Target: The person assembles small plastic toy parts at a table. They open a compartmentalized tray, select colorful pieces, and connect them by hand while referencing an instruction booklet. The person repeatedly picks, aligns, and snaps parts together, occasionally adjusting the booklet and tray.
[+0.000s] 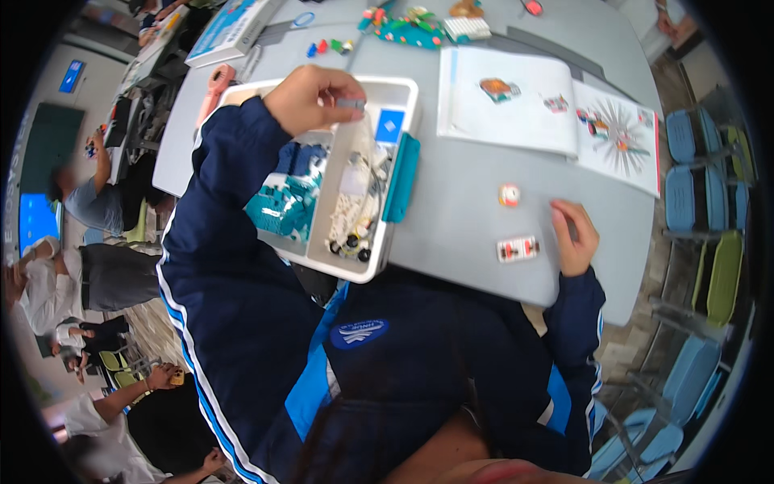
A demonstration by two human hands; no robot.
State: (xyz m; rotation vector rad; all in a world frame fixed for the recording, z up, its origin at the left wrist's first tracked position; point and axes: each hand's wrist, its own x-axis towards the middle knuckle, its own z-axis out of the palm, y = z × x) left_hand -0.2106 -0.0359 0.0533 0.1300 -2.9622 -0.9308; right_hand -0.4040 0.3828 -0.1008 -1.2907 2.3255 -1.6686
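Note:
My left hand (pixel 310 98) is over the white sorting box (pixel 411 101), its thumb and fingers pinched on a small grey piece (pixel 351 103), probably a building brick. Below it, the box's compartments hold teal bricks (pixel 284 206), dark blue bricks (pixel 303 158) and white and black pieces (pixel 352 206). My right hand (pixel 576 239) rests on the table at the right, fingers loosely bent and apart, with nothing seen in it. Left of it lie a small white and red brick assembly (pixel 518 249) and a small round white piece with red and orange (pixel 509 194).
An open instruction booklet (pixel 516 121) lies at the far right of the grey table (pixel 468 181). Behind the box are a pink handheld device (pixel 216 87), a white-and-blue carton (pixel 230 34), small colored bricks (pixel 330 47) and a teal brick build (pixel 409 32). Chairs (pixel 693 169) stand at the right.

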